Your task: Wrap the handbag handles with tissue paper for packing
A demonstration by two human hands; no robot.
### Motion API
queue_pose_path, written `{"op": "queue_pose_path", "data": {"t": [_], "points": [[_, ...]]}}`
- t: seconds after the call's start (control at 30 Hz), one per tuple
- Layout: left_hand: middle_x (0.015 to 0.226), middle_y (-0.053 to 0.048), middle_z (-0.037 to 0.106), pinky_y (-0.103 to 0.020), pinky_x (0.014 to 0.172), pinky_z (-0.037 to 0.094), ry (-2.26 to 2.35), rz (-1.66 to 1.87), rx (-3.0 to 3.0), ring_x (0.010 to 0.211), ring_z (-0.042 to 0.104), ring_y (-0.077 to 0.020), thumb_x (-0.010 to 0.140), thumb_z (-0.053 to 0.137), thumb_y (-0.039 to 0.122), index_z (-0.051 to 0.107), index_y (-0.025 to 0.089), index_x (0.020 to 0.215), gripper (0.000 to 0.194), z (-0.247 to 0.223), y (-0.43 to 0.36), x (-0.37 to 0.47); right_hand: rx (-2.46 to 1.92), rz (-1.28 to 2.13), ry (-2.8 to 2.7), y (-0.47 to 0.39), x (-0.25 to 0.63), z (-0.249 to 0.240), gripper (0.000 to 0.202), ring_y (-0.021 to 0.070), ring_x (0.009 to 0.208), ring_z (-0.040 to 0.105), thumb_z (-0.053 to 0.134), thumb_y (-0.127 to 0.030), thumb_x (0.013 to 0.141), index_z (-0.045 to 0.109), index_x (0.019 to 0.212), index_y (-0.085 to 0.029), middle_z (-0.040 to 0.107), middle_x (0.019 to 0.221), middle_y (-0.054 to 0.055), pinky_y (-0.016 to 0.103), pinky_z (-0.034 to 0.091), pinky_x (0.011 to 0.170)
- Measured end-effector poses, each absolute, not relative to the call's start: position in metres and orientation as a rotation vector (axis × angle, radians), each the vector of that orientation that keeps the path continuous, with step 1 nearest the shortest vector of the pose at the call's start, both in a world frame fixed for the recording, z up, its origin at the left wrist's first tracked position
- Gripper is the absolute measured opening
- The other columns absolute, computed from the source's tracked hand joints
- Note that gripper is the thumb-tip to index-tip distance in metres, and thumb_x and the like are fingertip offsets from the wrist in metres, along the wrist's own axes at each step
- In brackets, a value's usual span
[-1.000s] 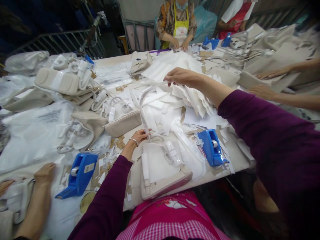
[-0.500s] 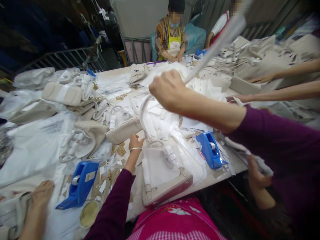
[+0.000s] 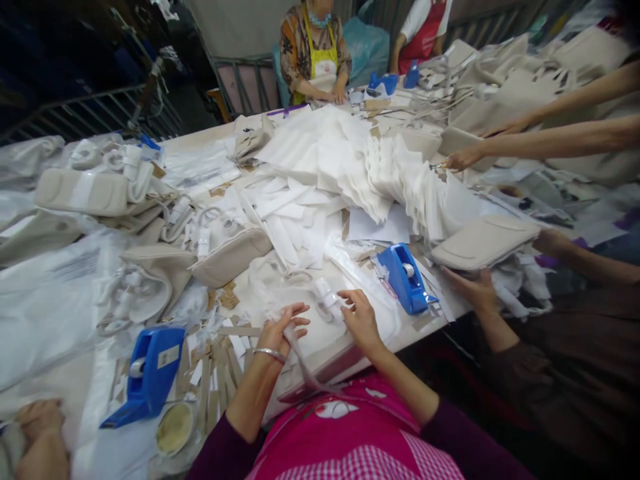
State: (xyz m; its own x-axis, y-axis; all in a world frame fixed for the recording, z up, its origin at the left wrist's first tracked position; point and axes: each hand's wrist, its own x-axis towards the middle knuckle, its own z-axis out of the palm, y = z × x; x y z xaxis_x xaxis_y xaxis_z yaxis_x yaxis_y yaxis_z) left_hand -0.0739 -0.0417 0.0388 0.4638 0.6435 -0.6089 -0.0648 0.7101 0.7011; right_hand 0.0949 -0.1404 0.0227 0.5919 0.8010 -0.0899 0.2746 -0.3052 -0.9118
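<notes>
"Right hand [image 3: 361, 323] has come down since that high pull, hasn't it?"

"Yes, and the strap [image 3: 301, 357] now droops across the bag [image 3: 339, 362]."

"Where's the bag?"

"At the table's near edge, against the pink apron [image 3: 350, 433]."

"And the fingers?"

"Left hand [image 3: 283, 333]: spread, strap running past the thumb; I can't tell if they pinch it. Right: bent and parted at the wrapped handle [image 3: 327, 298]; I can't tell whether they grip."

"Any writing?"

"Left dispenser [image 3: 150, 373] has a white label [image 3: 169, 357], too small to read. Print on the plastic [image 3: 75, 267] is blurred."

"What's in the way?"

"Right dispenser [image 3: 407, 277] just beside the bag, scraps [image 3: 223, 367] to its left, white sheets [image 3: 325, 143] beyond. Farther right, a co-worker's hand [image 3: 475, 293] supports another bag [image 3: 485, 241]."
</notes>
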Motion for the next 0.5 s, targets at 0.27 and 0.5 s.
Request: {"op": "queue_pose_path", "data": {"t": [0.27,0.5], "points": [[0.100,-0.012,0.064,-0.026,0.052,0.047,1.041,0.337,0.714,0.069,0.064,-0.0175,0.068,0.064,0.018,0.061,0.013,0.099,0.032,0.019,-0.060,-0.025,-1.335,1.355,-0.482,-0.138,0.139,-0.018,0.035,0.0099,0.064,0.053,0.062,-0.019,0.062,0.062,0.098,-0.015,0.059,0.073,-0.001,0.023,0.040,0.060],[0.094,-0.006,0.061,-0.024,0.054,0.048,1.095,0.381,0.684,0.069,0.062,-0.0148,0.068,0.064,0.015,0.059,0.015,0.099,0.031,0.018,-0.068,-0.018,-1.305,1.303,-0.412,-0.142,0.138,-0.022,0.033,0.0127,0.068,0.057,0.061,-0.021,0.062,0.060,0.094,-0.017,0.064,0.078,0.001,0.025,0.043,0.062]]}}
